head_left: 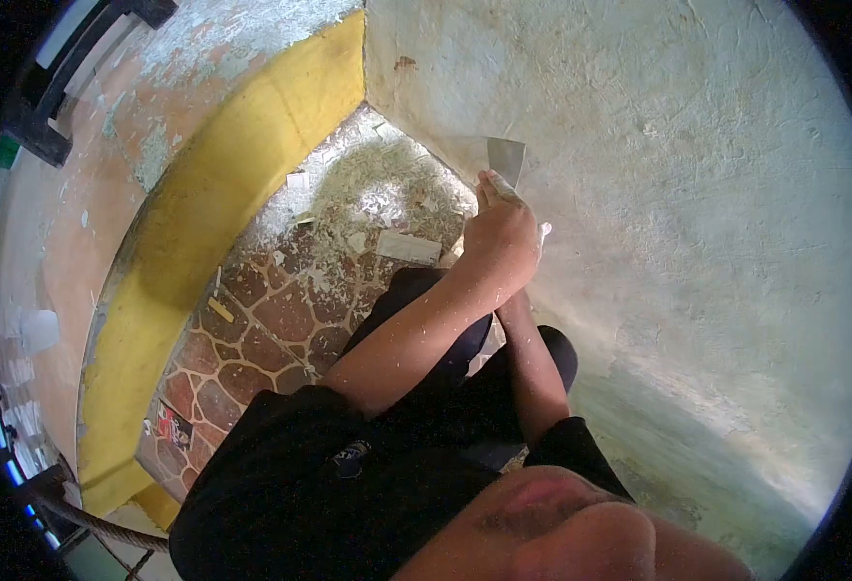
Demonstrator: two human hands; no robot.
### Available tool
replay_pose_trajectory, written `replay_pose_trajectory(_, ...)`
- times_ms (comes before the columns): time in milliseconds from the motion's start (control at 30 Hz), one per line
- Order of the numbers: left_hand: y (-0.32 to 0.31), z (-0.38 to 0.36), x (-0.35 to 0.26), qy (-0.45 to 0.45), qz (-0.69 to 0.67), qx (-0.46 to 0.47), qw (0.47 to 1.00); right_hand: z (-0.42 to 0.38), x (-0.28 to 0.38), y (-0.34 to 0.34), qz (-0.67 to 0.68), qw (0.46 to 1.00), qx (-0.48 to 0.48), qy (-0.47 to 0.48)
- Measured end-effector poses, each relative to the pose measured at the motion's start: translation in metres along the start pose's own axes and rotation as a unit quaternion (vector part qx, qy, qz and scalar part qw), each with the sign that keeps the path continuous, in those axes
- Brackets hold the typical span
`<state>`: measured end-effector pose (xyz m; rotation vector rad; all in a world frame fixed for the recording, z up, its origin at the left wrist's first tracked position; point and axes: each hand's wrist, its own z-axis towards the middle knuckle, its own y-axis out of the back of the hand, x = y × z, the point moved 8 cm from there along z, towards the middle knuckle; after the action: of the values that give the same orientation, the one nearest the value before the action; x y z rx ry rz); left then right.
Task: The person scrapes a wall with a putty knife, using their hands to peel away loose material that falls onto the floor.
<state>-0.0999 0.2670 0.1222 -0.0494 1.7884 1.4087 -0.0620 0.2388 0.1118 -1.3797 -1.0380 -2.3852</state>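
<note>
My left hand [500, 232] is closed round a putty knife, its wide metal blade [506, 159] standing out beyond my fingers. The blade is at the pale wall [697, 194], close to where the wall meets the floor. Whitish dust coats the fingers nearest the blade, and flakes speckle my forearm. My right forearm [534, 373] reaches up behind my left wrist. The right hand is mostly hidden there, so its fingers and anything in them cannot be made out.
Paint scrapings [378, 189] lie heaped in the corner on the stone-patterned floor [295, 315]. A flat pale block [408, 247] rests among them. A yellow raised border [179, 228] curves along the left. A small yellow piece [221, 310] and a printed packet [174, 426] lie nearby.
</note>
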Motion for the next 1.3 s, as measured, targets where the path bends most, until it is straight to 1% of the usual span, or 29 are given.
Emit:
replay_pose_trajectory(33,-0.007,0.002,0.001,-0.002,-0.001,0.001,1.0,0.006,-0.006,0.002,-0.002,1.0,0.009,0.002)
replay_pose_trajectory(100,-0.023,0.004,0.0,-0.01,0.053,-0.025,0.998,-0.003,-0.014,0.006,-0.009,1.0,0.028,0.005)
replay_pose_trajectory(133,-0.01,0.002,-0.002,-0.01,0.051,-0.023,0.998,-0.01,-0.018,0.008,-0.013,0.999,0.039,0.007)
replay_pose_trajectory(200,-0.001,-0.002,-0.004,-0.018,-0.033,0.083,0.996,-0.019,-0.024,0.009,-0.016,0.998,0.064,0.013)
replay_pose_trajectory(233,-0.003,-0.004,-0.003,-0.017,-0.033,0.082,0.996,-0.021,-0.029,0.015,-0.016,0.997,0.076,0.016)
replay_pose_trajectory(300,-0.002,-0.009,-0.012,-0.095,0.013,0.031,0.995,-0.021,-0.04,0.022,-0.015,0.995,0.097,0.022)
replay_pose_trajectory(333,0.007,-0.011,-0.016,-0.096,0.015,0.031,0.995,-0.025,-0.044,0.027,-0.015,0.994,0.106,0.025)
replay_pose_trajectory(400,0.014,-0.013,-0.02,-0.077,-0.045,0.095,0.991,-0.031,-0.051,0.038,-0.012,0.992,0.123,0.032)
replay_pose_trajectory(433,0.01,-0.011,-0.02,-0.078,-0.043,0.094,0.992,-0.033,-0.053,0.037,-0.01,0.991,0.132,0.036)
replay_pose_trajectory(467,0.007,-0.008,-0.017,-0.075,-0.07,0.076,0.992,-0.034,-0.056,0.04,-0.007,0.991,0.13,0.037)
replay_pose_trajectory(500,0.012,-0.007,-0.019,-0.071,-0.099,0.06,0.991,-0.036,-0.061,0.046,0.018,0.993,0.117,-0.003)
replay_pose_trajectory(533,0.014,-0.007,-0.021,-0.072,-0.097,0.061,0.991,-0.039,-0.066,0.052,0.043,0.993,0.105,-0.043)
replay_pose_trajectory(567,0.016,-0.006,-0.022,-0.069,-0.112,0.065,0.989,-0.042,-0.065,0.058,0.045,0.993,0.104,-0.043)
replay_pose_trajectory(633,0.019,-0.005,-0.024,-0.065,-0.125,0.069,0.988,-0.05,-0.074,0.075,0.02,0.981,0.079,-0.177)
replay_pose_trajectory(667,0.02,-0.004,-0.024,-0.075,-0.159,0.053,0.983,-0.05,-0.07,0.083,0.019,0.988,0.065,-0.14)
replay_pose_trajectory(700,0.022,-0.003,-0.025,-0.086,-0.193,0.038,0.977,-0.051,-0.067,0.088,0.022,0.988,0.065,-0.14)
replay_pose_trajectory(733,0.021,0.0,-0.021,-0.077,-0.212,0.035,0.974,-0.051,-0.061,0.095,-0.001,0.99,0.065,-0.128)
replay_pose_trajectory(767,0.021,0.006,-0.017,-0.078,-0.21,0.035,0.974,-0.051,-0.054,0.101,-0.025,0.991,0.065,-0.116)
replay_pose_trajectory(833,0.015,0.012,-0.019,-0.118,-0.234,0.131,0.956,-0.054,-0.052,0.106,-0.021,0.991,0.06,-0.118)
replay_pose_trajectory(867,0.011,0.012,-0.016,-0.1,-0.301,0.182,0.931,-0.054,-0.052,0.109,-0.037,0.994,0.042,-0.096)
replay_pose_trajectory(900,0.014,0.012,-0.014,-0.099,-0.301,0.182,0.931,-0.055,-0.052,0.112,-0.054,0.996,0.024,-0.073)
replay_pose_trajectory(967,0.008,0.008,-0.01,-0.026,-0.38,0.261,0.887,-0.057,-0.052,0.114,-0.038,0.998,0.009,-0.057)
replay_pose_trajectory(1000,0.005,0.007,-0.006,0.0,-0.395,0.283,0.874,-0.058,-0.049,0.116,-0.022,0.999,-0.007,-0.04)
replay_pose_trajectory(1033,0.007,0.008,-0.005,-0.003,-0.395,0.283,0.874,-0.058,-0.048,0.118,-0.022,0.999,-0.009,-0.039)
replay_pose_trajectory(1133,0.007,0.009,0.002,0.015,-0.463,0.304,0.832,-0.058,-0.049,0.12,-0.027,0.998,-0.001,-0.056)
replay_pose_trajectory(1167,0.008,0.011,0.007,0.014,-0.462,0.307,0.832,-0.058,-0.048,0.122,-0.028,0.998,-0.003,-0.057)
replay_pose_trajectory(1233,0.009,0.012,0.013,0.037,-0.518,0.315,0.794,-0.058,-0.038,0.123,-0.038,0.997,0.014,-0.069)
replay_pose_trajectory(1267,0.006,0.015,0.013,0.036,-0.478,0.3,0.825,-0.058,-0.039,0.123,-0.038,0.997,0.013,-0.069)
replay_pose_trajectory(1300,0.008,0.014,0.009,0.035,-0.478,0.3,0.825,-0.058,-0.035,0.124,-0.023,0.999,0.005,-0.044)
